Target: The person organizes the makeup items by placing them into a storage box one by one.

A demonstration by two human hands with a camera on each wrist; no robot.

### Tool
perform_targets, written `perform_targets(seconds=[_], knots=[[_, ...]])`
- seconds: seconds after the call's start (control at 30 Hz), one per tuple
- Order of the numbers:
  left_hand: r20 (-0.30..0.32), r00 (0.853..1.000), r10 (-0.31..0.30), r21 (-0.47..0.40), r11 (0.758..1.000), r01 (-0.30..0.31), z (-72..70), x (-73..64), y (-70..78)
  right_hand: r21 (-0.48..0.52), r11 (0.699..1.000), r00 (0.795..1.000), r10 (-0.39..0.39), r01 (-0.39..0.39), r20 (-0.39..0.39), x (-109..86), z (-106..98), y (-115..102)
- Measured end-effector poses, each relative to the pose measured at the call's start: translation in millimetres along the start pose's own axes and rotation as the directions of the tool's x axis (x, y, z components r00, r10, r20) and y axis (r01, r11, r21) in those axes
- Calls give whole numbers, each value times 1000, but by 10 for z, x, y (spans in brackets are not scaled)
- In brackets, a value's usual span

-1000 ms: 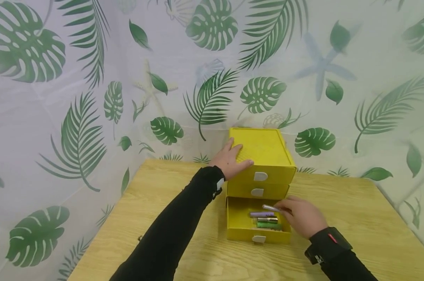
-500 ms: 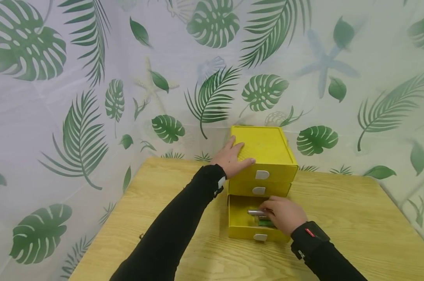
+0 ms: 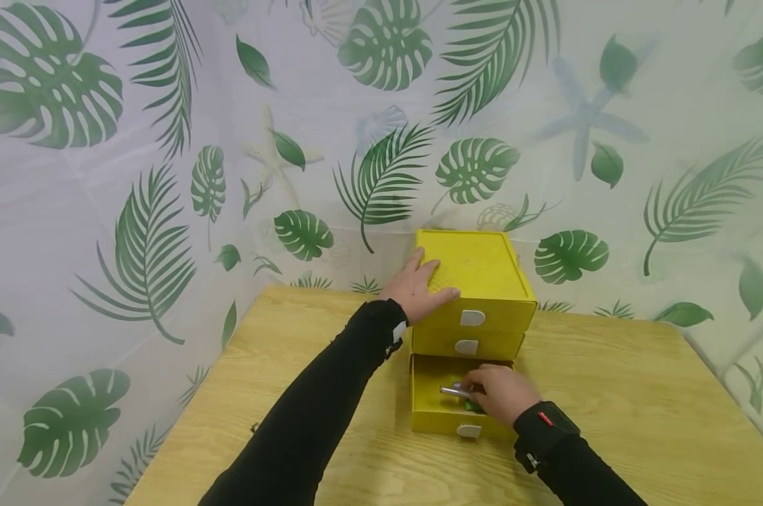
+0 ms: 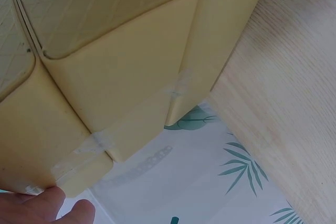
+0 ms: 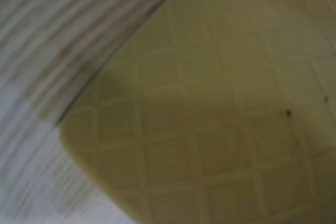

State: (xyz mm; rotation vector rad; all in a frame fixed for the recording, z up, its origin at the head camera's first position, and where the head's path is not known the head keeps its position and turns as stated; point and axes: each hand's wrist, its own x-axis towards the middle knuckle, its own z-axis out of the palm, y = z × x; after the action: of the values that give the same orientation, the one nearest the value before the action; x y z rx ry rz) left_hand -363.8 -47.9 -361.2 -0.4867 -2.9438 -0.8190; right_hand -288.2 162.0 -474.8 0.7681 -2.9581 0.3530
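Observation:
A yellow drawer unit point(image 3: 473, 263) stands on the table, its bottom drawer point(image 3: 433, 420) pulled out. My left hand point(image 3: 416, 289) lies over the unit's top left edge, fingers spread, thumb on top. In the left wrist view, its fingertips point(image 4: 44, 205) touch the yellow side. Inside the open drawer, my right hand point(image 3: 501, 393) pinches a slim silver tube point(image 3: 455, 392), which points left. Part of a green tube point(image 3: 473, 406) shows below the fingers; the hand hides most of the drawer's contents. The right wrist view shows a blurred yellow quilted surface point(image 5: 210, 103).
The two upper drawers are shut, each with a pale tab point(image 3: 473, 318) on its front. A wooden table point(image 3: 615, 393) spreads around the unit. Behind it hangs a white leaf-print cloth point(image 3: 369, 183). A small dark object point(image 3: 254, 427) lies by the left sleeve.
My right hand has moved left and down into the open drawer with the silver tube, covering most of the tubes there. The left hand has stayed on the unit.

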Motion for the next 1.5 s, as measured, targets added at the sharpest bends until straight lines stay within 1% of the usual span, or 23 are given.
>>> perform_targets(seconds=[0.1,0.2,0.27,0.4,0.5,0.63,0.67,0.83,0.93,1.03,1.1,1.2,1.27,1.33,1.43,1.5], knots=[[4,1000,2,3,1000,-3,8,-6,7,66,997,998,33,-37,49,4,20,27],[3,1000,7,4,1000,-7,10,-10,16,100,993,995,58,-67,87,4,29,42],[3,1000,8,1,1000,-8,12,-12,22,100,992,993,64,-74,100,3,35,43],[8,1000,5,-3,1000,-5,11,-17,29,61,997,996,52,-56,75,6,39,27],[9,1000,3,3,1000,-3,2,-14,24,8,999,998,34,-35,61,30,23,-7],[1,1000,7,9,1000,-7,-7,-5,7,-57,998,998,18,-14,66,84,3,-46],[0,1000,7,5,1000,-7,-5,-6,5,-62,998,998,11,-7,65,89,5,-49],[4,1000,3,-4,1000,-3,14,-11,7,-62,998,997,20,-15,69,87,24,-55],[4,1000,-2,-4,1000,2,17,-14,16,-64,998,999,32,-30,28,54,22,-55],[4,1000,-1,5,1000,1,21,-10,17,-55,998,997,31,-35,-65,-17,-5,-75],[8,1000,0,11,1000,0,29,-9,15,-34,999,990,28,-33,-136,-90,-31,-107],[12,1000,7,19,1000,-7,27,-6,12,15,999,978,30,-28,-204,-229,-97,-196],[11,1000,11,22,1000,-11,22,-5,10,48,998,975,44,-35,-218,-334,-131,-264],[10,1000,17,21,1000,-18,17,0,10,81,995,976,68,-52,-208,-449,-146,-330],[8,1000,24,11,1000,-24,12,-1,18,97,992,977,102,-85,-186,-604,-116,-392],[7,1000,27,3,1000,-27,13,-3,20,95,990,977,116,-100,-181,-672,-72,-422]])
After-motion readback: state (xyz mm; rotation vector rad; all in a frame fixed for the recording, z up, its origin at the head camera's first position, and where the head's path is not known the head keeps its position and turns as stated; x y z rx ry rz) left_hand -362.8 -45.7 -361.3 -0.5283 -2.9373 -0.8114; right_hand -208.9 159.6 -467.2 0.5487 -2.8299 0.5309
